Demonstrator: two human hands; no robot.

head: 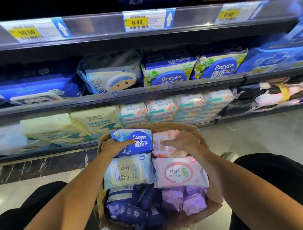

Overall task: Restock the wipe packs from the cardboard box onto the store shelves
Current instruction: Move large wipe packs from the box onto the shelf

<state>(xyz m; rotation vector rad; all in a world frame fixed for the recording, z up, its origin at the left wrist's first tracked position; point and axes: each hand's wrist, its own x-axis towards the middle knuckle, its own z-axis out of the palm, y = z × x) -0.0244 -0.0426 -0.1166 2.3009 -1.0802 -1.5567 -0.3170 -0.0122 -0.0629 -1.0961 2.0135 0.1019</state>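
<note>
A cardboard box (213, 197) stands on the floor between my knees, full of wipe packs. At its far end my left hand (114, 145) grips a blue Deeyeo pack (139, 141) by its left edge, thumb across the front. My right hand (181, 141) lies on a small pink pack (163, 145) beside it, fingers curled over its right side. Nearer me lie a pale blue pack (128, 171) and a pink pack (179, 172), then dark blue packs (130, 208) and purple packs (185, 198). The store shelves (122, 97) rise just beyond the box.
The middle shelf holds green-and-blue Deeyeo packs (168, 74) and a cartoon-face pack (111, 78). The lower shelf holds cream packs (95, 122) and stacked white packs (178, 108). Price tags (137, 21) line the top rail. Tiled floor (252, 136) spreads to the right.
</note>
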